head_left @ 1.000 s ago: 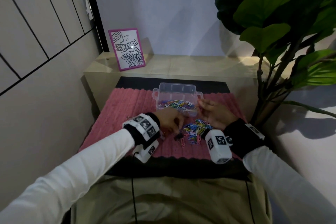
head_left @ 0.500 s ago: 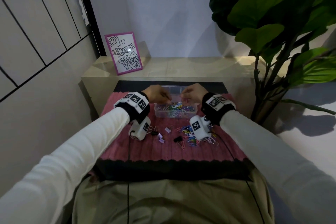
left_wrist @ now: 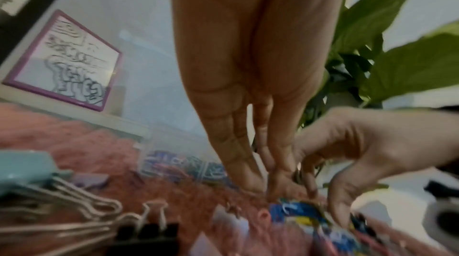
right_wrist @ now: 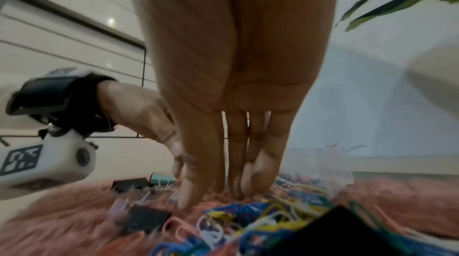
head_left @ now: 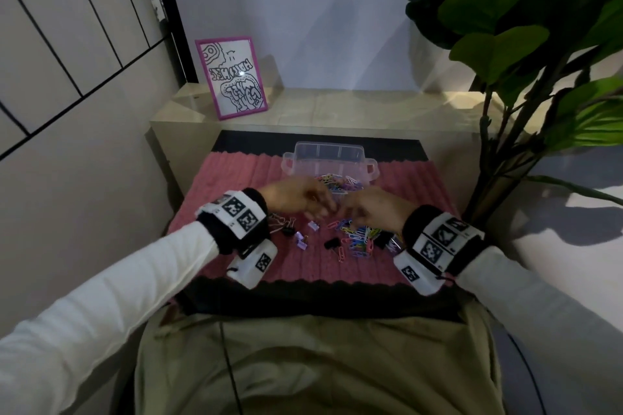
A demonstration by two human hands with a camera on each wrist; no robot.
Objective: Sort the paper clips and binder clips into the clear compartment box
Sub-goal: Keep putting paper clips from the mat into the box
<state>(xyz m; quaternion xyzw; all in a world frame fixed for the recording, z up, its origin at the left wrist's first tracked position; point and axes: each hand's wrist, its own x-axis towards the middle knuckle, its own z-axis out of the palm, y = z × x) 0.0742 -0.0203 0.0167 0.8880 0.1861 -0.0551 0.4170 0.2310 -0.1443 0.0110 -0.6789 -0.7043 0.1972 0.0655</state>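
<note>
Coloured paper clips (head_left: 357, 236) heaped (binder clips (head_left: 332, 242) beside) before box (head_left: 328, 158).

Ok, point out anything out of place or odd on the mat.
Nothing damaged. The unsorted heap of paper clips lies loose on the pink mat, with binder clips scattered left of it. The box holds paper clips in its near compartments only; the far ones look empty. Both hands reach down at the heap.

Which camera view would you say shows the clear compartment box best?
The head view: the clear compartment box shows whole on the pink mat, dividers and paper clips visible. The left wrist view shows it blurred behind the fingers; the right wrist view catches only a hazy edge.
</note>
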